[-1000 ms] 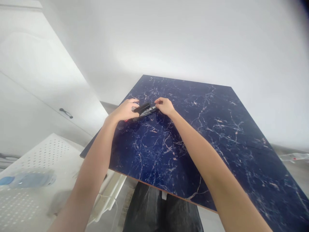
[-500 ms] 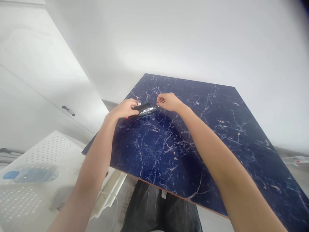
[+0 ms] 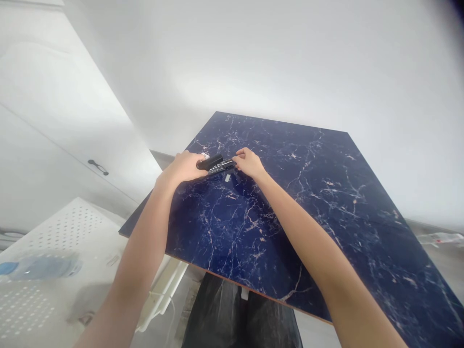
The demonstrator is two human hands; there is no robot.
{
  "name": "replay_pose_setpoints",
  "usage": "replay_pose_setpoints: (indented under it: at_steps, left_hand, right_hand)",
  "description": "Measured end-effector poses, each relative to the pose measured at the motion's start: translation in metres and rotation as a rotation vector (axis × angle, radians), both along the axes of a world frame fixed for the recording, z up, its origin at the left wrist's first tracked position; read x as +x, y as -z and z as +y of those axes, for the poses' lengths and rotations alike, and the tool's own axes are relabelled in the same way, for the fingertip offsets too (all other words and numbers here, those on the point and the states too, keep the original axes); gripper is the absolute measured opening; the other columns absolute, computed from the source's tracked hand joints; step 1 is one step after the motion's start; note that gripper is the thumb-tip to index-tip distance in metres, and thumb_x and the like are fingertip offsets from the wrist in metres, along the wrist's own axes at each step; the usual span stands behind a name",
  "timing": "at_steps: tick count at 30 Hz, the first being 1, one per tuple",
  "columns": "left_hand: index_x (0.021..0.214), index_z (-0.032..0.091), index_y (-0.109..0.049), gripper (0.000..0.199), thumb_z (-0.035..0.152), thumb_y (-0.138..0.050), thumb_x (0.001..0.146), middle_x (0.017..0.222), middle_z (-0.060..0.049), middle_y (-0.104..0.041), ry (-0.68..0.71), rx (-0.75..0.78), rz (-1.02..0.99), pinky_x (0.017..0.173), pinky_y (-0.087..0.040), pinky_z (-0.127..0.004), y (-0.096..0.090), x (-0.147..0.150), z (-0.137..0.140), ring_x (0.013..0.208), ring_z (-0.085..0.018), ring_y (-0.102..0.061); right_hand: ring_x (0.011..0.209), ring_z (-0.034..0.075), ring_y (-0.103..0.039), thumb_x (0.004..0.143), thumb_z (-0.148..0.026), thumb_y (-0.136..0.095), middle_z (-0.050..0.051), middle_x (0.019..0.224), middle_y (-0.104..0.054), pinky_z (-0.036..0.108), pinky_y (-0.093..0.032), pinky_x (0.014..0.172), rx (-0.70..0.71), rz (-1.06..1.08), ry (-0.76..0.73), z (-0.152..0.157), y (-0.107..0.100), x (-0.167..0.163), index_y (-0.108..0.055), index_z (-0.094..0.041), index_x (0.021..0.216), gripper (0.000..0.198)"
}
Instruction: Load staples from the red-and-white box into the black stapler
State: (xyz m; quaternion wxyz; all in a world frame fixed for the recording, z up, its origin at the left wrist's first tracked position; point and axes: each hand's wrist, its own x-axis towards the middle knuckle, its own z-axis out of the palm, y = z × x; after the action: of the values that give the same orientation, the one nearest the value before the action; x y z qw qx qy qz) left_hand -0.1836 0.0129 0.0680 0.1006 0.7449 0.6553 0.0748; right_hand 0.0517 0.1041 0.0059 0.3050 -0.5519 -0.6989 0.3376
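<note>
A black stapler [image 3: 211, 162] lies on the dark blue marbled tabletop [image 3: 235, 227], its top arm lifted off the shiny metal staple channel [image 3: 222, 166]. My left hand [image 3: 184, 166] is closed around the stapler's rear end. At the front end, my right hand [image 3: 248, 162] pinches the tip of the channel between thumb and fingers. Just below the stapler lies a small pale, shiny piece [image 3: 227, 178], perhaps a short strip of staples. Behind my left fingertips a small white item [image 3: 205, 156] shows in part; the rest is hidden.
A white perforated surface [image 3: 72, 227] stands lower at the left, with a clear plastic bottle [image 3: 45, 267] lying on it. White walls and a cabinet door with a dark handle [image 3: 97, 167] border the table. A clear plastic wrapper [image 3: 440, 239] lies beyond the right edge.
My right hand has turned and come down to the stapler's front tip. The small pale piece now shows on the table below the stapler. My left hand keeps its hold; the view shifted slightly.
</note>
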Motion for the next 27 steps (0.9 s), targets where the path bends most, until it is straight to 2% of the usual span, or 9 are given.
replay_pose_setpoints:
  at_steps: [3,6,8,10,14,17,21,24,27]
  left_hand:
    - [0.098,0.026,-0.073,0.026,0.046,-0.071,0.082,0.084,-0.006,-0.074,0.025,-0.009,0.016,0.07,-0.049,-0.037,0.002,0.0,0.0,0.078,-0.027,-0.069]
    - [0.096,0.025,-0.072,0.024,0.044,-0.071,0.082,0.089,-0.006,-0.075,0.05,0.026,0.015,0.068,-0.047,-0.036,0.008,0.002,0.001,0.079,-0.027,-0.07]
    - [0.095,0.024,-0.071,0.025,0.044,-0.072,0.081,0.09,-0.006,-0.075,0.044,0.049,0.016,0.067,-0.047,-0.035,0.011,0.004,0.002,0.079,-0.027,-0.07]
    - [0.097,0.024,-0.071,0.028,0.047,-0.073,0.081,0.091,-0.006,-0.076,0.027,0.045,-0.002,0.067,-0.048,-0.035,0.01,0.005,0.002,0.081,-0.028,-0.071]
    - [0.112,0.027,-0.07,0.039,0.057,-0.068,0.087,0.104,-0.006,-0.077,-0.027,-0.042,-0.116,0.07,-0.049,-0.036,-0.001,-0.005,-0.004,0.083,-0.026,-0.072]
    - [0.128,0.026,-0.067,0.041,0.045,-0.061,0.092,0.11,-0.008,-0.077,-0.136,-0.089,-0.126,0.072,-0.051,-0.036,-0.011,-0.019,-0.009,0.086,-0.027,-0.073]
    - [0.132,0.025,-0.067,0.053,0.035,-0.069,0.08,0.119,-0.011,-0.075,-0.135,-0.117,0.028,0.075,-0.051,-0.037,-0.008,-0.031,-0.009,0.096,-0.031,-0.071]
    - [0.131,0.027,-0.067,0.058,0.032,-0.074,0.073,0.116,-0.01,-0.075,-0.121,-0.137,0.057,0.074,-0.052,-0.036,-0.001,-0.033,-0.007,0.094,-0.03,-0.07]
    - [0.126,0.026,-0.069,0.053,0.027,-0.073,0.073,0.114,-0.011,-0.075,-0.198,-0.093,0.036,0.075,-0.053,-0.038,-0.002,-0.031,-0.007,0.093,-0.031,-0.07]
  right_hand:
    - [0.094,0.02,-0.075,0.085,-0.018,-0.065,0.007,0.11,-0.079,0.037,-0.056,0.097,0.026,-0.024,-0.026,-0.007,-0.001,-0.008,-0.068,-0.02,0.107,0.023]
    - [0.084,0.019,-0.074,0.085,-0.016,-0.06,0.004,0.093,-0.079,0.034,-0.057,0.09,-0.037,-0.01,-0.164,-0.019,-0.004,-0.02,-0.067,-0.021,0.102,0.019]
    - [0.083,0.02,-0.074,0.085,-0.017,-0.061,0.003,0.09,-0.078,0.034,-0.057,0.087,-0.062,-0.021,-0.251,-0.027,-0.006,-0.027,-0.066,-0.022,0.103,0.02]
    - [0.091,0.022,-0.073,0.085,-0.019,-0.064,0.005,0.1,-0.078,0.036,-0.056,0.091,-0.003,-0.065,-0.233,-0.033,-0.008,-0.029,-0.067,-0.022,0.104,0.02]
    - [0.11,0.028,-0.07,0.09,-0.023,-0.062,0.012,0.119,-0.075,0.041,-0.053,0.099,0.155,-0.198,-0.081,-0.044,-0.01,-0.021,-0.069,-0.02,0.112,0.024]
    - [0.11,0.033,-0.07,0.089,-0.03,-0.068,0.016,0.12,-0.074,0.044,-0.054,0.098,0.189,-0.359,-0.189,-0.051,-0.008,-0.012,-0.07,-0.016,0.123,0.036]
    - [0.108,0.03,-0.071,0.088,-0.026,-0.073,0.013,0.12,-0.075,0.039,-0.053,0.097,0.272,-0.458,-0.366,-0.054,-0.005,-0.006,-0.075,-0.02,0.122,0.035]
    - [0.101,0.027,-0.071,0.09,-0.027,-0.074,0.01,0.114,-0.075,0.037,-0.054,0.092,0.273,-0.444,-0.351,-0.051,-0.002,-0.007,-0.078,-0.022,0.116,0.026]
    - [0.097,0.026,-0.07,0.089,-0.034,-0.079,0.01,0.107,-0.074,0.036,-0.054,0.088,0.25,-0.428,-0.299,-0.048,0.0,-0.009,-0.08,-0.021,0.102,0.019]
